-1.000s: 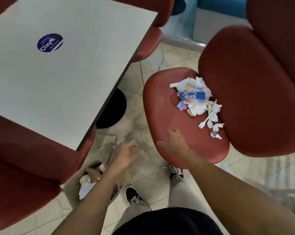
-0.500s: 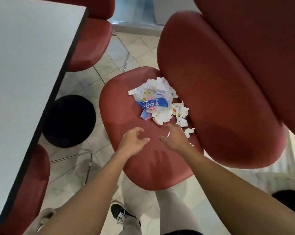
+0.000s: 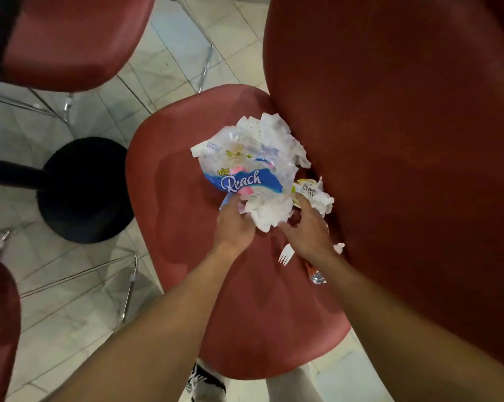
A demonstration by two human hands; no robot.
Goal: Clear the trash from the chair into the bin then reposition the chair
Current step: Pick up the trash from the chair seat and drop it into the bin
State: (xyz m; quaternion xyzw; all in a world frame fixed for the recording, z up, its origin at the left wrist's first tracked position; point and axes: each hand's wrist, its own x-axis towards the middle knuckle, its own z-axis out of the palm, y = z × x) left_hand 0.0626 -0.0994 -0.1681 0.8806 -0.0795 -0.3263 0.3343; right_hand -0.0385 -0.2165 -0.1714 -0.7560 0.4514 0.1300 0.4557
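Both hands: half a second back they hovered over the bare front of the seat, fingers spread and holding nothing — now they have closed in on the pile from either side.
Left hand (image 3: 235, 224): fingers curled into the near edge of the trash, gripping the crumpled white tissue just under the blue "Reach" wrapper (image 3: 245, 181).
Right hand (image 3: 305, 230): fingers bent down into the right side of the heap beside a small printed wrapper (image 3: 308, 188); the fingertips are hidden by paper, so I cannot tell whether it truly holds anything.
Trash pile (image 3: 256, 161): on the red chair seat (image 3: 181, 227), pushed up against the backrest (image 3: 404, 169), not yet lifted.
Stragglers: a white plastic fork (image 3: 285, 254) and a small foil scrap (image 3: 316, 276) lie apart from the heap, near the right wrist, untouched.
Bin: not in view in this frame.
Meaning for the task: gathering has begun but nothing has left the chair — the loose bits will likely need a second pass, and moving the chair comes after that.
Risk: light tissue may shed pieces when the bundle comes up.
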